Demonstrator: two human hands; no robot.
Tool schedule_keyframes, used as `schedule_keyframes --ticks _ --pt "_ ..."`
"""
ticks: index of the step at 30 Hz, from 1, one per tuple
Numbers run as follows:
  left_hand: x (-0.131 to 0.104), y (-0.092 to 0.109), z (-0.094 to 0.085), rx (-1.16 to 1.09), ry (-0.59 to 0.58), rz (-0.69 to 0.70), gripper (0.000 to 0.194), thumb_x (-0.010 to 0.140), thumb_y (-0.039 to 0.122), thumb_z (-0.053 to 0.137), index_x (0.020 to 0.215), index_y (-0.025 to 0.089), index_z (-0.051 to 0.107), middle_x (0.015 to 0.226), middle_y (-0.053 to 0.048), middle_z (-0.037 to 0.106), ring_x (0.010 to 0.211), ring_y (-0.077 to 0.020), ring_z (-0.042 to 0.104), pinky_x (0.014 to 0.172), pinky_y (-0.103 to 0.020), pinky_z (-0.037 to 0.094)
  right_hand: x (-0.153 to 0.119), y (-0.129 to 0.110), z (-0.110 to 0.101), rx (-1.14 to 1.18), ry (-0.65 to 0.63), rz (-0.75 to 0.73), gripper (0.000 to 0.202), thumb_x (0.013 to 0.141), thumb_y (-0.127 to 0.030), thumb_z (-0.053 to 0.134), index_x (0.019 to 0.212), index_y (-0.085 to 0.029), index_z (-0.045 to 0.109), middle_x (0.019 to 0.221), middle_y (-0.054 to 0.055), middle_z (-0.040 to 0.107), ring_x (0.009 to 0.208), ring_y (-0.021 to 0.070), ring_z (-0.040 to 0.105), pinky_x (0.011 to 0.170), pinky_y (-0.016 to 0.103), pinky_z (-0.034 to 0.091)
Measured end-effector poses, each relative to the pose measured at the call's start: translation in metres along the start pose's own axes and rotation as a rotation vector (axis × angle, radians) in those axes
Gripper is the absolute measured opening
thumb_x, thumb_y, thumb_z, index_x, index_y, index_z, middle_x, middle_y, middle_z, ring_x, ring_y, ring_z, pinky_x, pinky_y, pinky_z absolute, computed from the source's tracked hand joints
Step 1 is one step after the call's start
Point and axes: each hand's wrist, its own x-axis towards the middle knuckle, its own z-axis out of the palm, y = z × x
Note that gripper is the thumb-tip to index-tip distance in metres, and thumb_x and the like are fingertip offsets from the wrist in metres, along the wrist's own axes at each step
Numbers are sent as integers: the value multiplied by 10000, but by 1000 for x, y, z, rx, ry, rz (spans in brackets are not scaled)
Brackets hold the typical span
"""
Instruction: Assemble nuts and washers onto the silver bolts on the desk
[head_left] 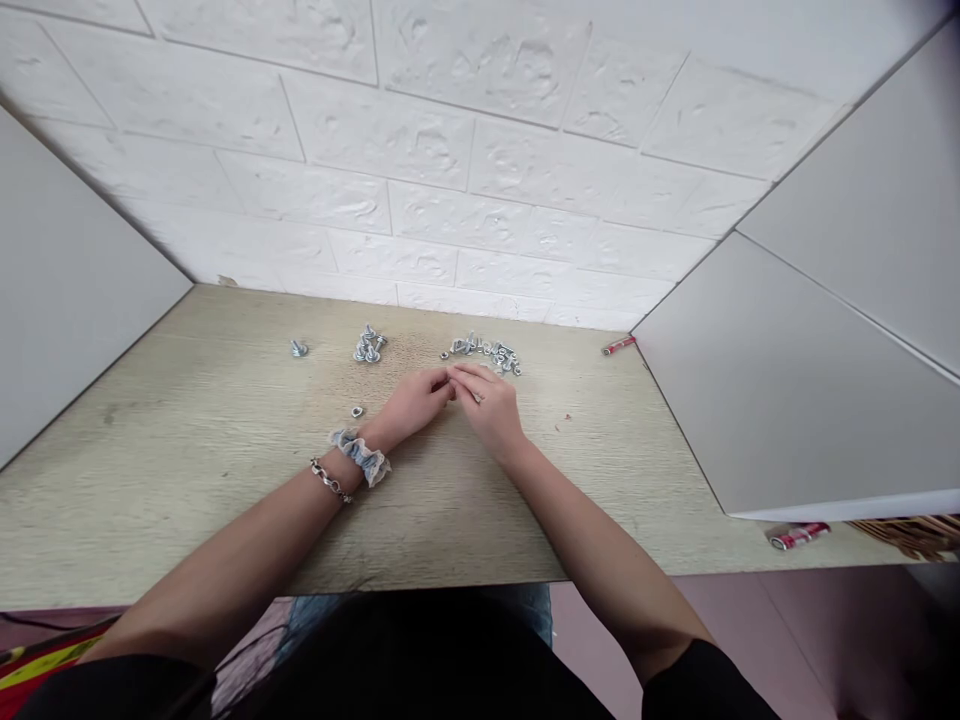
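My left hand and my right hand meet at the fingertips over the wooden table, both with fingers pinched together. Whatever they hold between them is too small and hidden to name. Just beyond my right hand lies a loose pile of silvery bolts and nuts, with a single small nut at its left. A cluster of bolts with washers stands farther left, and one more bolt lies apart from it. Near my left wrist is a lone nut.
The wooden table ends at a white brick-pattern wall. Grey panels rise at both sides. A red battery lies at the back right, another red battery near the front right edge, beside brown woven strands.
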Motion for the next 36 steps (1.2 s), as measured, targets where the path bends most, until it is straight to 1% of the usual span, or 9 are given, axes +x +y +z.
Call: schedule_keyframes --ticks 3,7,11,14,20,25,30,33,36 --pt "0 3 -1 7 21 -25 234 789 292 408 735 154 590 664 -11 585 629 -157 506 626 -265 379 1 0 0 -5 -16 4 269 877 -210 438 1039 -207 653 1077 34 628 1015 138 565 950 275 424" --pt "2 -1 -3 -96 36 -30 267 754 282 449 903 145 623 737 -19 607 698 -172 529 676 -284 415 1 -3 0 -23 -48 -5 309 874 -242 438 1115 -164 614 1137 65 602 1068 160 542 967 296 415" --pt "3 -10 -2 -286 62 -15 459 708 241 514 1154 131 531 808 -34 615 751 -173 550 722 -296 450 1 -7 -1 -54 -135 2 406 889 -322 415 1246 -151 506 1278 76 499 1193 174 448 1018 329 362" --pt "2 -11 -1 -374 70 -15 578 704 237 553 1263 142 440 870 -45 619 780 -168 560 758 -306 460 1 -7 -2 -64 -166 -2 441 910 -359 359 1274 -139 474 1311 87 464 1227 181 409 1033 352 332" --pt "2 -10 -3 -459 40 -28 568 750 316 556 1278 148 435 988 -70 615 875 -189 569 830 -343 451 2 -2 -5 -59 -191 -48 460 931 -409 280 1281 -167 457 1305 78 473 1232 189 398 1041 398 281" --pt "5 -14 -1 -433 25 -64 569 734 319 555 1264 137 460 1036 -75 617 912 -205 571 882 -375 431 0 2 -3 -68 -238 -19 498 936 -459 220 1232 -175 503 1265 90 509 1219 210 410 1034 442 260" --pt "5 -14 -1 -387 50 -93 522 740 314 527 1223 118 505 1111 -89 593 1001 -224 543 915 -371 412 0 6 -1 6 -283 -15 543 920 -510 224 1242 -165 491 1254 100 513 1211 219 416 1026 426 296" --pt "4 -11 -3 -341 65 -103 466 767 317 493 1189 124 536 1020 -73 624 930 -209 565 861 -347 434 0 6 -1 87 -299 -28 547 910 -523 249 1295 -177 426 1296 98 469 1224 203 404 1019 385 333" --pt "5 -8 -7 -343 111 -118 442 786 322 472 1183 142 544 858 -40 628 770 -170 572 742 -297 457 -1 3 2 163 -221 -90 550 914 -493 265 1361 -176 302 1373 99 367 1280 190 327 1049 372 308"
